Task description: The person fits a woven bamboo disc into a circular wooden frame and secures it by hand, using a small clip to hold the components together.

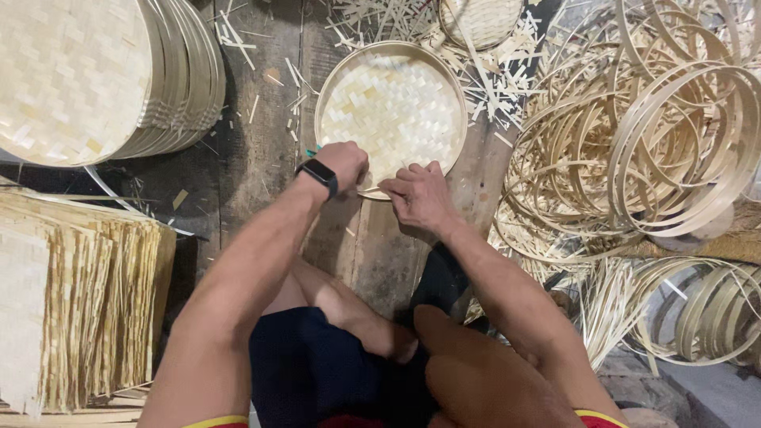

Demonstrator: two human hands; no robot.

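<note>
Woven bamboo tray point(392, 103), round and pale with a bent strip for its rim, lies on the dark plank floor point(254, 150) just ahead of the seated person's knees, and both hands meet at its near edge. Going from the left: a stack of finished round trays point(103, 75) leans at the upper left, and below it a pile of flat woven mats point(79, 309) with frayed edges sits beside the left arm. The left hand point(342, 164), a dark wristband point(318, 174) behind it, is curled into a closed fist over the rim; whether it pinches a strip I cannot tell. The right hand point(418, 194) lies just beside it, fingers pressed together and down on the same edge. By my reading the rim is being fitted or bound at this spot, and the next move would call for steady pressure while the tray is turned. To the right lies a tangle of loose bamboo hoops point(650, 135), with offcut splinters point(380, 20) scattered beyond the tray. No packages, labels or signs show anywhere.
</note>
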